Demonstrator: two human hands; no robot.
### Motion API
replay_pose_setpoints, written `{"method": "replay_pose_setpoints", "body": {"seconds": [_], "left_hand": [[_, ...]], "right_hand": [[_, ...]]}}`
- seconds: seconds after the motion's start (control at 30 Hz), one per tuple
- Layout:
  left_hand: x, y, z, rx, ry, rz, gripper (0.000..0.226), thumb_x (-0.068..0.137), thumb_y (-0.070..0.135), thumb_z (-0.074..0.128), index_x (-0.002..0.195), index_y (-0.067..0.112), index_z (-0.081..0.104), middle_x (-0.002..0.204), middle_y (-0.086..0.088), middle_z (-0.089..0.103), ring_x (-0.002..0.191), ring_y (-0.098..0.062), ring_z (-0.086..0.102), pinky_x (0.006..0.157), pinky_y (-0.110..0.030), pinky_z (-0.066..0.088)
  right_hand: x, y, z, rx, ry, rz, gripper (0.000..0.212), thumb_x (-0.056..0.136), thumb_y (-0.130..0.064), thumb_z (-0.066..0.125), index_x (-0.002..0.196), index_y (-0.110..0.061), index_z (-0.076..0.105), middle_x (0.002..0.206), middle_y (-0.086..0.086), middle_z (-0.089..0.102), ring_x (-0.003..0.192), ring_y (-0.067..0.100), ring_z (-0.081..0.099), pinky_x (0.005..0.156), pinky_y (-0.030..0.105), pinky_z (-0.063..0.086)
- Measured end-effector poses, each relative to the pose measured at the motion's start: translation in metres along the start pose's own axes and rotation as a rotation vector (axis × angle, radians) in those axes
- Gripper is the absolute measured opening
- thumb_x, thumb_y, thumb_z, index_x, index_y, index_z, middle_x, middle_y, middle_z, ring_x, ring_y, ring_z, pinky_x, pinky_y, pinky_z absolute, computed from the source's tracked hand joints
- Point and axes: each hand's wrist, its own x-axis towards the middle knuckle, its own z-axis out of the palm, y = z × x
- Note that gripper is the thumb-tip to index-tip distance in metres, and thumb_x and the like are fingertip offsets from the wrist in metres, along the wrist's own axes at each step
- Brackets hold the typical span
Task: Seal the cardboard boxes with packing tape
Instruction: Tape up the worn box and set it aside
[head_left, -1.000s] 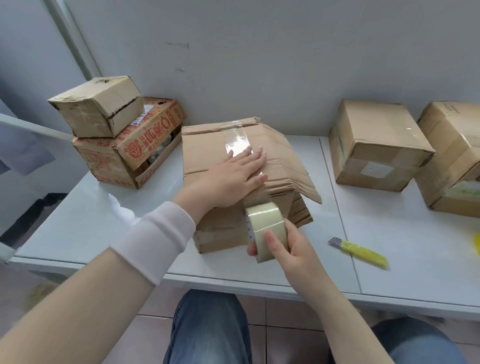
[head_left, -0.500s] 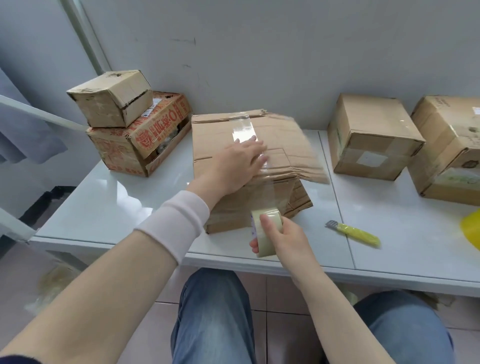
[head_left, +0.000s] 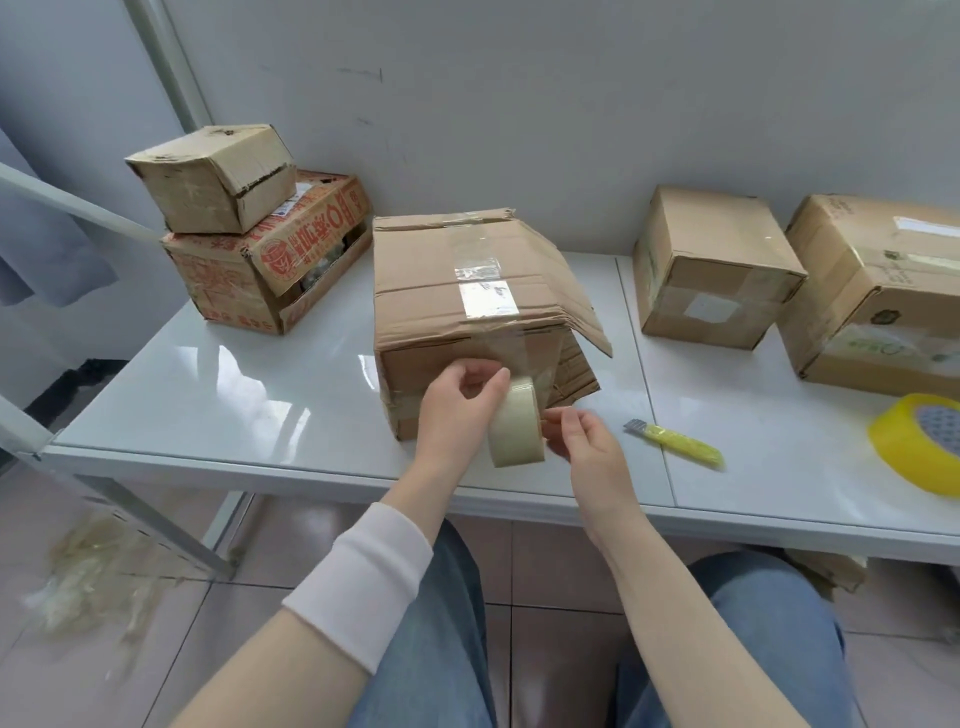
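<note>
Entry 1. Creased brown cardboard box (head_left: 426, 301), centre of the glossy white table (head_left: 249, 415); right flap juts out, unsecured.

Entry 2. Clear tape strip (head_left: 488, 301), laid across the box top and over its front edge, running down to the roll.

Entry 3. Pale beige roll of packing tape (head_left: 517, 431), held on edge in front of the box's near face.

Entry 4. My left hand (head_left: 457, 415). A second ago it lay flat on the lid, pressing the strip; now it is off the box, thumb and forefinger pinching the strip where it leaves the roll.

Entry 5. My right hand (head_left: 584, 441), fingers curled on the roll's right side; the roll sits lower than it did.

Reading: the top run looks stuck, so the strip is ready to be cut or torn.

Entry 6. Yellow-handled utility knife (head_left: 675, 441), on the table right of my hands, untouched.

Entry 7. Two printed and plain boxes stacked left (head_left: 223, 176); they appear unsealed.
</note>
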Motion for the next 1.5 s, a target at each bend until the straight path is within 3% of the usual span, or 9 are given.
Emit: {"method": "replay_pose_setpoints", "body": {"seconds": [0.13, 0.27, 0.37, 0.47, 0.6, 0.73, 0.83, 0.93, 1.5], "left_hand": [[0.002, -0.003, 0.001, -0.022, 0.033, -0.006, 0.009, 0.088, 0.027, 0.063, 0.081, 0.032, 0.06, 0.082, 0.015, 0.063, 0.074, 0.007, 0.057, 0.061, -0.001, 0.04], [0.0, -0.006, 0.003, -0.083, 0.056, -0.002, 0.009, 0.09, 0.025, 0.061, 0.082, 0.029, 0.061, 0.084, 0.01, 0.065, 0.075, 0.004, 0.057, 0.062, -0.003, 0.041], [0.0, -0.006, 0.006, -0.125, 0.092, -0.019, 0.012, 0.091, 0.025, 0.059, 0.08, 0.027, 0.06, 0.087, 0.004, 0.068, 0.078, -0.002, 0.058, 0.063, -0.005, 0.042], [0.002, -0.008, 0.007, -0.141, 0.091, -0.046, 0.012, 0.091, 0.024, 0.059, 0.08, 0.027, 0.062, 0.087, 0.005, 0.069, 0.079, -0.003, 0.059, 0.065, -0.008, 0.043], [0.002, -0.009, 0.009, -0.179, 0.103, -0.088, 0.013, 0.091, 0.025, 0.059, 0.079, 0.023, 0.065, 0.087, 0.004, 0.071, 0.08, -0.008, 0.059, 0.071, -0.021, 0.044], [0.0, -0.009, 0.01, -0.201, 0.119, -0.103, 0.017, 0.092, 0.027, 0.058, 0.079, 0.021, 0.067, 0.084, 0.006, 0.071, 0.078, -0.008, 0.059, 0.07, -0.021, 0.044], [0.001, -0.009, 0.011, -0.205, 0.123, -0.127, 0.018, 0.092, 0.029, 0.057, 0.081, 0.019, 0.069, 0.079, 0.007, 0.069, 0.071, 0.003, 0.057, 0.062, -0.009, 0.042], [0.002, -0.011, 0.012, -0.201, 0.122, -0.127, 0.019, 0.092, 0.029, 0.058, 0.082, 0.017, 0.069, 0.078, 0.006, 0.067, 0.062, 0.008, 0.052, 0.055, -0.004, 0.037], [0.002, -0.009, 0.011, -0.203, 0.129, -0.135, 0.02, 0.092, 0.029, 0.058, 0.084, 0.014, 0.069, 0.084, -0.007, 0.069, 0.067, -0.006, 0.051, 0.054, -0.008, 0.036]], "right_hand": [[0.034, 0.026, -0.064, -0.807, 0.228, -0.17, 0.023, 0.094, -0.015, 0.052, 0.114, -0.008, 0.061, 0.118, 0.01, 0.06, 0.115, 0.027, 0.049, 0.093, 0.031, 0.037], [0.053, 0.05, -0.11, -1.299, 0.233, 0.001, 0.032, 0.095, -0.014, 0.048, 0.125, -0.005, 0.054, 0.138, 0.014, 0.045, 0.131, 0.035, 0.031, 0.1, 0.045, 0.033], [0.055, 0.052, -0.12, -1.218, 0.26, -0.02, 0.023, 0.094, -0.018, 0.052, 0.112, -0.005, 0.056, 0.116, 0.016, 0.056, 0.105, 0.033, 0.048, 0.084, 0.04, 0.038], [0.051, 0.022, -0.11, -0.807, 0.278, -0.064, 0.014, 0.09, -0.018, 0.06, 0.099, -0.01, 0.053, 0.095, 0.013, 0.064, 0.08, 0.028, 0.057, 0.065, 0.031, 0.042], [0.042, -0.043, -0.068, -0.479, 0.15, -0.38, 0.013, 0.088, -0.014, 0.063, 0.093, -0.019, 0.052, 0.086, -0.001, 0.063, 0.073, 0.004, 0.06, 0.059, 0.011, 0.042], [0.036, -0.079, -0.025, -0.699, -0.074, -0.655, 0.007, 0.089, -0.014, 0.06, 0.096, -0.014, 0.059, 0.095, -0.001, 0.054, 0.076, 0.008, 0.052, 0.064, 0.008, 0.038], [0.037, -0.08, -0.009, -0.935, -0.047, -0.827, 0.012, 0.085, -0.011, 0.066, 0.095, -0.005, 0.066, 0.095, 0.011, 0.062, 0.085, 0.028, 0.058, 0.062, 0.027, 0.043], [0.041, -0.078, -0.005, -1.008, 0.009, -0.934, 0.009, 0.078, -0.006, 0.072, 0.085, -0.003, 0.068, 0.084, 0.013, 0.064, 0.078, 0.034, 0.061, 0.056, 0.028, 0.042], [0.052, -0.068, -0.007, -1.092, 0.095, -1.101, 0.012, 0.072, -0.001, 0.077, 0.077, -0.004, 0.067, 0.076, 0.01, 0.063, 0.064, 0.029, 0.056, 0.048, 0.023, 0.035]]}}
